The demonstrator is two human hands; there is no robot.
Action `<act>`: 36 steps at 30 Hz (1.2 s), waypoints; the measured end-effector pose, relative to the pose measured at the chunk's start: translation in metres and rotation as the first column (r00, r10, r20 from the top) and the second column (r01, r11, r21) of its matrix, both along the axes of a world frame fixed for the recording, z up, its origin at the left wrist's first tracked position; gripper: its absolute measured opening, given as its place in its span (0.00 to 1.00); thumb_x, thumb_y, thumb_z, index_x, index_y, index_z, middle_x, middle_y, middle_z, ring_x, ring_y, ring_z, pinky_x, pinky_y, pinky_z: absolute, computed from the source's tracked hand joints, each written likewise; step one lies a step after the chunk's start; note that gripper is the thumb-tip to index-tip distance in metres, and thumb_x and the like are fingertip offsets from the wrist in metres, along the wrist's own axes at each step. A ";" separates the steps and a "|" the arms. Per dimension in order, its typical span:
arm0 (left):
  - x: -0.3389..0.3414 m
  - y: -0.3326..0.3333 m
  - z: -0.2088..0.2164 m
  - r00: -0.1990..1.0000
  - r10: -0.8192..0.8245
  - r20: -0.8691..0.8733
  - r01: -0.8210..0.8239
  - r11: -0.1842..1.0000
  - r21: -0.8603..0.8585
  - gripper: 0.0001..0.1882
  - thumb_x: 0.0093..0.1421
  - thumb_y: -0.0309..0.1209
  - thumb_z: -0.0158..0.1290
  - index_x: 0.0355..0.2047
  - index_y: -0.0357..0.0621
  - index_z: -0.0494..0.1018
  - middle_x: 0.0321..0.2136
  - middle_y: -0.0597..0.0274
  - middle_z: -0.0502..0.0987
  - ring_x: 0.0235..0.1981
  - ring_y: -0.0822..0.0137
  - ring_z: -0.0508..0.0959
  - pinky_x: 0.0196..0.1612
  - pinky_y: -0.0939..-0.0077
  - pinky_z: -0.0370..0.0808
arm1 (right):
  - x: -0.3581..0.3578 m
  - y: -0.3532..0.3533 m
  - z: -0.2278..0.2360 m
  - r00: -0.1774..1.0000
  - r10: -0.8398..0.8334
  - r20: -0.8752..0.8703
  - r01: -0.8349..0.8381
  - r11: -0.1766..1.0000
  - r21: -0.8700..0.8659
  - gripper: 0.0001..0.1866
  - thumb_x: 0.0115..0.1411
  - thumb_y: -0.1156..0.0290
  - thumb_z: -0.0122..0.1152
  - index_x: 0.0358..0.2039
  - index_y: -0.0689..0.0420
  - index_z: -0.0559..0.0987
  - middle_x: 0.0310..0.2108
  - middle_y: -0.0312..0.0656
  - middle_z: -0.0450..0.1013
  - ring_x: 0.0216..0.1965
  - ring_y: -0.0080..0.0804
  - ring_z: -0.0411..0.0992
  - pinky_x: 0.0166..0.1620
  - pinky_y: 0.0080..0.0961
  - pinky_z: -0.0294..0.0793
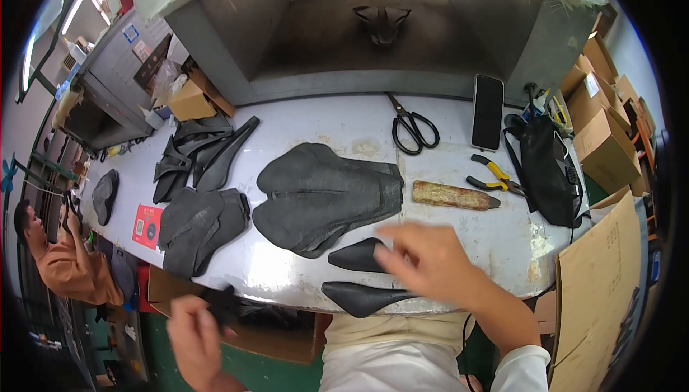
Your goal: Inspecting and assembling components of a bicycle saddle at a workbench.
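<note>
At the table's near left edge, my left hand [195, 338] is closed on a small black piece [221, 304], blurred by motion. My right hand [434, 263], also blurred, hovers over the near edge with fingers apart, and nothing shows between them. Its fingertips overlap the end of a black saddle-shaped piece [353, 256]; whether they touch cannot be made out. A second such piece [359, 299] lies nearer me, its narrow end beside my right wrist. Beyond them rests a stack of dark grey saddle-shaped sheets [326, 195].
Left lie more grey sheets [201, 227], curved black pieces [222, 155] and a red card [147, 225]. Scissors [413, 126], a phone [488, 112], yellow-handled pliers [495, 177], a worn-handled tool [452, 195] and a black bag [549, 177] sit right. A metal booth [215, 33] stands behind; a cardboard box [301, 338] below.
</note>
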State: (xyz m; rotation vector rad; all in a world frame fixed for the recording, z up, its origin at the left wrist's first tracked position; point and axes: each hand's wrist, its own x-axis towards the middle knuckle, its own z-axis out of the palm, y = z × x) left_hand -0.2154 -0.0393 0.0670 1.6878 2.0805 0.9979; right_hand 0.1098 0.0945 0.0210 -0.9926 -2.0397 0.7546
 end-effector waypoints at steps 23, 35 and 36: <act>0.172 0.014 -0.089 -0.478 0.367 0.798 0.637 0.770 0.027 0.48 0.59 0.23 0.55 0.71 0.53 0.37 0.61 0.51 0.64 0.56 0.61 0.72 0.55 0.66 0.72 | 0.098 -0.146 -0.002 0.408 -0.269 -0.873 -0.054 0.947 -0.318 0.30 0.60 0.61 0.63 0.09 0.49 0.56 0.06 0.37 0.60 0.04 0.29 0.53 0.10 0.28 0.45; 0.126 0.018 -0.070 0.826 -0.540 0.164 0.541 0.840 0.043 0.38 0.44 0.23 0.66 0.58 0.31 0.67 0.55 0.43 0.71 0.57 0.52 0.72 0.59 0.60 0.70 | 0.127 -0.111 -0.021 0.914 -0.390 -0.109 0.287 0.814 -0.504 0.09 0.53 0.72 0.70 0.25 0.64 0.80 0.17 0.42 0.74 0.16 0.32 0.71 0.21 0.24 0.67; 0.119 0.032 -0.068 0.726 -0.422 0.543 0.524 0.851 -0.040 0.40 0.41 0.22 0.68 0.57 0.27 0.67 0.53 0.45 0.72 0.54 0.55 0.75 0.55 0.66 0.72 | 0.120 -0.107 -0.023 0.882 -0.468 -0.064 0.358 0.751 -0.556 0.09 0.54 0.72 0.70 0.25 0.64 0.80 0.17 0.41 0.73 0.16 0.27 0.70 0.21 0.22 0.66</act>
